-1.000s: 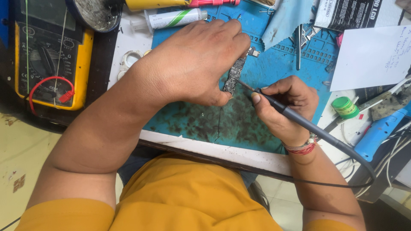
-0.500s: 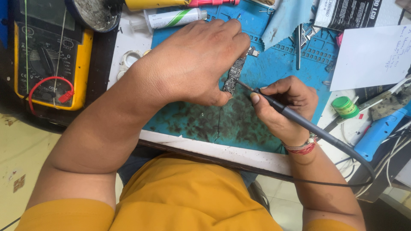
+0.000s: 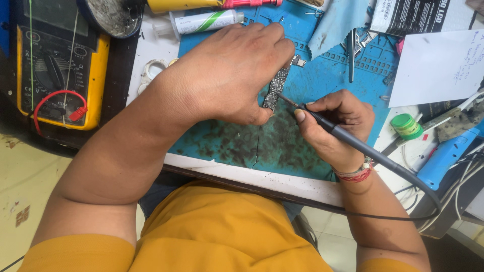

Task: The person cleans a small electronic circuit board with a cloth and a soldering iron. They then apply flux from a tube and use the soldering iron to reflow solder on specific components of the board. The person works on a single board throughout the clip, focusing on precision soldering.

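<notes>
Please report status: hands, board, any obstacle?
Left hand pins circuit board on blue mat. Right hand holds soldering iron, tip on board. Nothing blocking.

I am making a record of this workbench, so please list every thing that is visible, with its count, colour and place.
circuit board: one, dark grey, on the mat, under the left fingers
soldering iron: one, black, tip on the board
work mat: one, blue, stained dark, centre
multimeter: one, yellow and black, far left
tube: one, white and green, top
cloth: one, light blue, top
paper sheet: one, white, right
small jar: one, green, right
tweezers: one, metal, upper right
left hand: holds the board
right hand: grips the soldering iron
</notes>
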